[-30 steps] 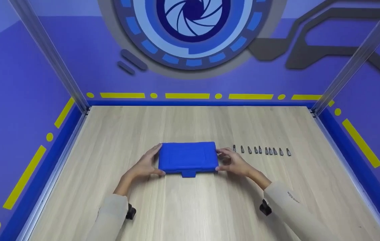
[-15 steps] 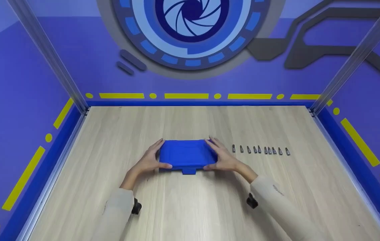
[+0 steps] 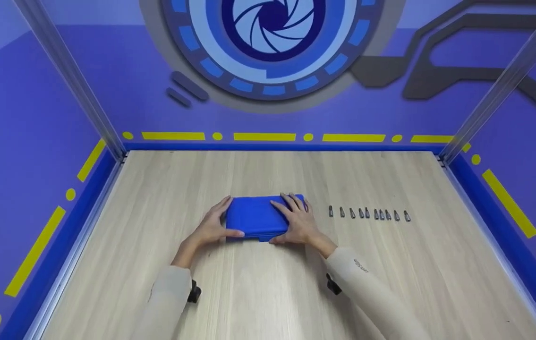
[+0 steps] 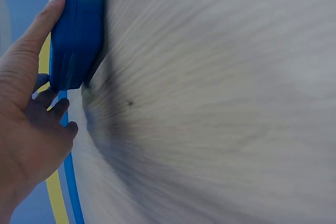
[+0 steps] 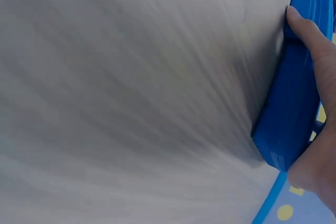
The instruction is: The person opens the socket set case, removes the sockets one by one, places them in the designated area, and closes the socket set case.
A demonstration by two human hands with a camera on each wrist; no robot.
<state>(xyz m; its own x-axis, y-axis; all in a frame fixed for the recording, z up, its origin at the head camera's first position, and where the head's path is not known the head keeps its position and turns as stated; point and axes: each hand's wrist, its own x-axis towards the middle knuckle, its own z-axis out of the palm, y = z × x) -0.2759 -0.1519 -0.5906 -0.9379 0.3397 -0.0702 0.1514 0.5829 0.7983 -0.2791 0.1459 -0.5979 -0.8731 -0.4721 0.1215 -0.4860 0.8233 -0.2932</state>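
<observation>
A flat blue plastic case (image 3: 253,215), lid down, sits mid-table in the head view. My left hand (image 3: 211,225) holds its left end, thumb along the front edge and fingers at the far side. The right hand (image 3: 302,225) spans the right part of the lid, fingers spread over the top. In the right wrist view its thumb (image 5: 302,22) presses on the latch (image 5: 304,3) at the case's front. The left wrist view has the left thumb (image 4: 55,1) against the case's side (image 4: 79,35). The inside of the case is hidden.
Right of the case, several small dark metal bits (image 3: 376,214) lie in a row on the wooden table (image 3: 258,293). Blue-purple panels (image 3: 268,120) wall the table at the back and both sides, with metal posts (image 3: 83,89) at the rear corners.
My right hand has moved left from the case's right end onto the lid, its thumb reaching the latch. The case has shifted slightly away from me. The left hand keeps its hold.
</observation>
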